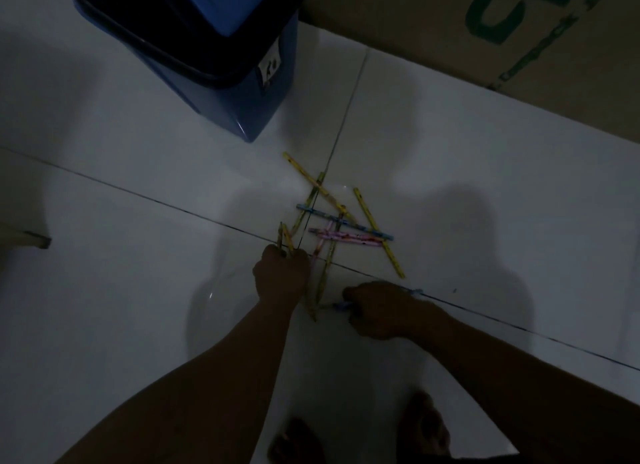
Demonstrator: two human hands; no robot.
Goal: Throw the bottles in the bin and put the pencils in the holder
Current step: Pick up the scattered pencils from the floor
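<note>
two bare feet sat at the bottom edge, closest to my camera, toes on the white tile floor. above them both forearms reached forward to a loose pile of pencils lying on the floor around the crossing of two grout lines.

my left hand was clenched around a small bundle of pencils, perhaps two or three, whose tips stuck up past the knuckles and pointed away from me; in this dim light i could not count them surely. my right hand lay knuckles up on the floor, fingers curled over a blue pencil that ran left to right, one end poking out to the left of the fingers.

in the loose pile i counted about eight pencils, crossed over each other. one yellow pencil ran from upper left down to lower right. another yellow one lay on a similar slant farther up. a second blue pencil and a pink one lay nearly left to right, and several yellowish ones ran roughly toward and away from me.

one blue bin stood well beyond the pile to the left, and one cardboard box filled the upper right corner.
</note>
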